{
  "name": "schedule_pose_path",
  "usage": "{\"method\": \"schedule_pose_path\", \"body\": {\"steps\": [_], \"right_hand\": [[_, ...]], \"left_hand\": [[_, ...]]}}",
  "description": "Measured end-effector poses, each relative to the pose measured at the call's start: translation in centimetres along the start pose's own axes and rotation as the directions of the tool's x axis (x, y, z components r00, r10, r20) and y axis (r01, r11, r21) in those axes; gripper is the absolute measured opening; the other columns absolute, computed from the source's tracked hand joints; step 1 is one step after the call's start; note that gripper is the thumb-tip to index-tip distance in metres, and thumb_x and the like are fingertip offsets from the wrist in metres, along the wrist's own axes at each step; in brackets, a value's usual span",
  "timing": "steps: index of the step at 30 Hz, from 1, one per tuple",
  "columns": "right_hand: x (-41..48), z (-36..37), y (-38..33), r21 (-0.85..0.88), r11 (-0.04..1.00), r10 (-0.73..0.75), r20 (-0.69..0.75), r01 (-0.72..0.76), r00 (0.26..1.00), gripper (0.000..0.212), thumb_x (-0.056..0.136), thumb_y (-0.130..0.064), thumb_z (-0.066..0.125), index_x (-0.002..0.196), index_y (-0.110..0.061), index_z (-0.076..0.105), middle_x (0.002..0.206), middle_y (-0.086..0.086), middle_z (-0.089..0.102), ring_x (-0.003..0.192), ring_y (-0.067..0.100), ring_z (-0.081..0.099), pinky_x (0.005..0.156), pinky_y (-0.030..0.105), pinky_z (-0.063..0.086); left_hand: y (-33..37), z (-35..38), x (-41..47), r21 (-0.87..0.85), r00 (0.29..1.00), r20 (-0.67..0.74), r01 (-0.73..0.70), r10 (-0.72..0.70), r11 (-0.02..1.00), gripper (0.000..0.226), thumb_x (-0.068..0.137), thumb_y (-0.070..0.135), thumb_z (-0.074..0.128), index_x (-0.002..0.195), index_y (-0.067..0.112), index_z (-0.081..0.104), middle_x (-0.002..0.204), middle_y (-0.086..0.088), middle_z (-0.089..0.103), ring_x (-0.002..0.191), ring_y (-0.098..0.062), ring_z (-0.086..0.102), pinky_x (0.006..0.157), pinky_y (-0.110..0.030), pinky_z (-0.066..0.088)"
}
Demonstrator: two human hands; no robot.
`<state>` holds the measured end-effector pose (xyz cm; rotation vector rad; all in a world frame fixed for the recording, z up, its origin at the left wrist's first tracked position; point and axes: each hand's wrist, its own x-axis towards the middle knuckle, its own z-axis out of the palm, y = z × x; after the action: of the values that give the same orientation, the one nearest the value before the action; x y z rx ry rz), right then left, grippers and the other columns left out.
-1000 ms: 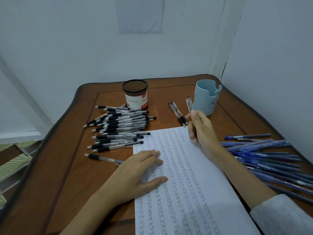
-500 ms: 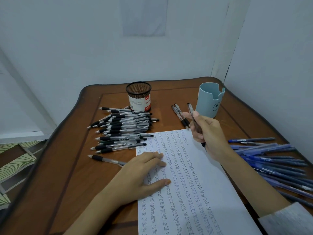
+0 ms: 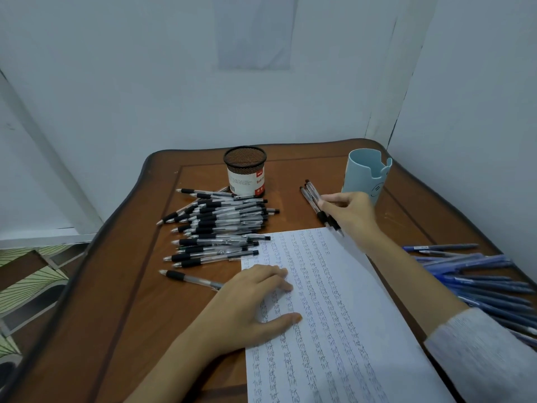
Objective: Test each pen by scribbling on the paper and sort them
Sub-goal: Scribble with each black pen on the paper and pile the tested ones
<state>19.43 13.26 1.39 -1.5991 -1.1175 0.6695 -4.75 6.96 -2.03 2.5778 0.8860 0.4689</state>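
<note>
A white paper [image 3: 334, 301] covered in rows of scribbles lies on the wooden table [image 3: 122, 301]. My left hand [image 3: 250, 303] rests flat on the paper's left edge, fingers spread. My right hand [image 3: 351, 213] is beyond the paper's top edge, its fingers curled round a black-grip pen [image 3: 334, 223] that lies low beside two more black pens [image 3: 309, 193]. A large pile of black pens [image 3: 220, 228] sits left of the paper. One black pen [image 3: 189, 278] lies apart near my left hand. Several blue pens [image 3: 476, 277] lie at the right.
A black mesh pen cup [image 3: 246, 171] with a red and white label stands at the back. A light blue cup [image 3: 367, 175] stands at the back right, just behind my right hand. White walls close in behind and on the right.
My right hand has carried its pen away from the paper's top edge, back and left toward the two black pens. My left hand stays on the paper.
</note>
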Motion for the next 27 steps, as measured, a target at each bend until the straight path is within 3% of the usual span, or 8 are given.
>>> {"method": "schedule_pose_path", "body": {"steps": [3,8,12,17,21,27], "right_hand": [[1.9,1.4,0.6,-0.188,0.981,-0.053,-0.053,0.042,0.997,0.022,0.083,-0.015,0.074,0.103,-0.006,0.074,0.096,0.008,0.072,0.082,0.011,0.061,0.073,0.019,0.046],[3.5,3.6,1.2,-0.4,0.905,-0.169,-0.033,0.142,0.985,0.014,0.085,-0.007,0.069,0.097,-0.003,0.075,0.094,0.011,0.073,0.086,0.016,0.066,0.082,0.028,0.053],[3.6,4.6,1.9,-0.509,0.846,-0.191,-0.018,0.156,0.981,0.014,0.087,-0.011,0.067,0.099,-0.006,0.074,0.098,0.01,0.07,0.086,0.019,0.065,0.078,0.031,0.055],[2.4,4.1,2.0,-0.631,0.763,-0.256,-0.091,0.143,0.962,0.039,0.085,-0.034,0.07,0.119,-0.014,0.065,0.112,0.007,0.054,0.107,0.021,0.05,0.086,0.031,0.043],[2.1,3.6,2.7,-0.585,0.811,-0.14,-0.139,0.033,0.98,0.053,0.083,-0.044,0.07,0.122,-0.009,0.061,0.121,0.009,0.053,0.115,0.023,0.05,0.091,0.036,0.047],[2.6,4.4,2.2,-0.507,0.856,-0.183,-0.122,0.097,0.976,0.019,0.088,-0.024,0.066,0.093,-0.006,0.069,0.104,0.015,0.057,0.089,0.024,0.057,0.075,0.031,0.044]], "left_hand": [[0.0,0.0,0.0,-0.003,1.0,-0.005,-0.008,0.008,1.0,0.052,0.084,0.068,0.05,0.121,0.033,0.058,0.135,0.021,0.047,0.127,0.009,0.036,0.104,-0.01,0.025],[-0.1,0.0,-0.1,-0.012,1.0,-0.006,-0.015,0.015,1.0,0.053,0.084,0.068,0.049,0.122,0.033,0.058,0.135,0.021,0.047,0.127,0.01,0.035,0.104,-0.01,0.025],[0.0,0.0,0.0,-0.007,1.0,0.0,-0.024,0.024,1.0,0.054,0.085,0.068,0.047,0.123,0.032,0.057,0.136,0.02,0.047,0.128,0.008,0.035,0.104,-0.01,0.024],[0.0,0.0,0.0,-0.004,0.999,-0.012,-0.03,0.03,1.0,0.053,0.085,0.067,0.049,0.122,0.031,0.058,0.135,0.017,0.049,0.127,0.006,0.037,0.103,-0.01,0.024],[0.0,0.0,0.0,-0.005,0.999,-0.015,-0.03,0.03,1.0,0.053,0.085,0.066,0.049,0.122,0.03,0.059,0.135,0.016,0.05,0.128,0.004,0.038,0.104,-0.013,0.027],[0.0,0.1,0.0,-0.001,1.0,-0.015,-0.023,0.023,1.0,0.053,0.085,0.066,0.05,0.123,0.031,0.058,0.136,0.018,0.048,0.128,0.007,0.036,0.102,-0.007,0.02]]}}
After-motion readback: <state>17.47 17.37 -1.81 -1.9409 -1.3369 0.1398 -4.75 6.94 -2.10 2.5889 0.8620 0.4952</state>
